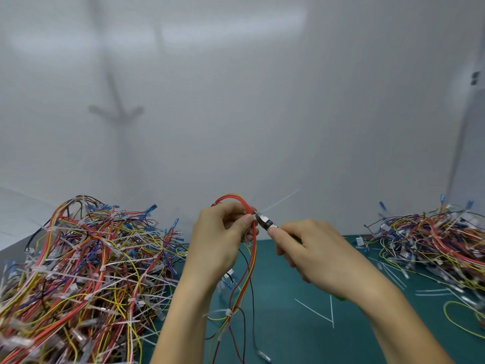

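Note:
My left hand [219, 237] grips a wire harness [249, 261] of red, yellow and black wires, held up above the green mat [288, 334]. The harness loops over my fingers and hangs down to the mat. My right hand [312, 253] grips small cutting pliers [265, 222]; their green handles are mostly hidden in my palm. The plier jaws sit at a white cable tie on the harness, right beside my left thumb. The tie's long tail [282, 201] sticks out up and to the right.
A big tangled pile of tied wire harnesses [86, 271] fills the left of the table. Another pile of wires [433, 240] lies at the right. Loose white tie offcuts [315, 310] are scattered on the mat. A white wall stands close behind.

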{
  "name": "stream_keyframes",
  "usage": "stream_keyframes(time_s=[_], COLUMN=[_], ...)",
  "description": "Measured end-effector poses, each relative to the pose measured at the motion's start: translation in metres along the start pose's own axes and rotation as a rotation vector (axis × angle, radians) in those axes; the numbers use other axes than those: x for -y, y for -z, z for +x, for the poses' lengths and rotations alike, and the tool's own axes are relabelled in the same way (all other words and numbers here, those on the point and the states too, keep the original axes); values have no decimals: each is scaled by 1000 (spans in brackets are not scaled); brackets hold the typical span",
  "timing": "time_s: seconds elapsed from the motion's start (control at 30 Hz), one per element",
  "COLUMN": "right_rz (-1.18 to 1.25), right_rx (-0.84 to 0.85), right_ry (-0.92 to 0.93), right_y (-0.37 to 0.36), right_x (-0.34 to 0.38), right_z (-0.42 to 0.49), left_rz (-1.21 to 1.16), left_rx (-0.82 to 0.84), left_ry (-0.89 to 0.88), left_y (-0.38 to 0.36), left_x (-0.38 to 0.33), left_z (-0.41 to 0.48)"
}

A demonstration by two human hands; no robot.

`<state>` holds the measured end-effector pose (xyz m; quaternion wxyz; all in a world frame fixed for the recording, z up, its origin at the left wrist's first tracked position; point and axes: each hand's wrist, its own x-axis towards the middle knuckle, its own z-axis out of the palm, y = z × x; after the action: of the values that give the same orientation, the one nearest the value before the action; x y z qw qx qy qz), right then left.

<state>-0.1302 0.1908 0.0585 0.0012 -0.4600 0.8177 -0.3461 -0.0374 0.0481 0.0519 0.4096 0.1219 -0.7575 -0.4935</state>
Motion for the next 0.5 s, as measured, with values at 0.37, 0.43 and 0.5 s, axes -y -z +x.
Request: stream_keyframes(time_s=[0.37,0.43,0.5], right_rz=[205,332,446], right_rx=[40,-37,-125], right_ry=[-32,-59,-64], right_y=[-2,-5,-6], right_x=[-4,-2,0], right_z=[1,4,6], left_rz=[-27,-49,-59], left_rx=[9,-7,-23], left_ry=[7,18,38], left_y=[0,0,0], left_x=[-1,0,0], left_z=[-1,-1,-1])
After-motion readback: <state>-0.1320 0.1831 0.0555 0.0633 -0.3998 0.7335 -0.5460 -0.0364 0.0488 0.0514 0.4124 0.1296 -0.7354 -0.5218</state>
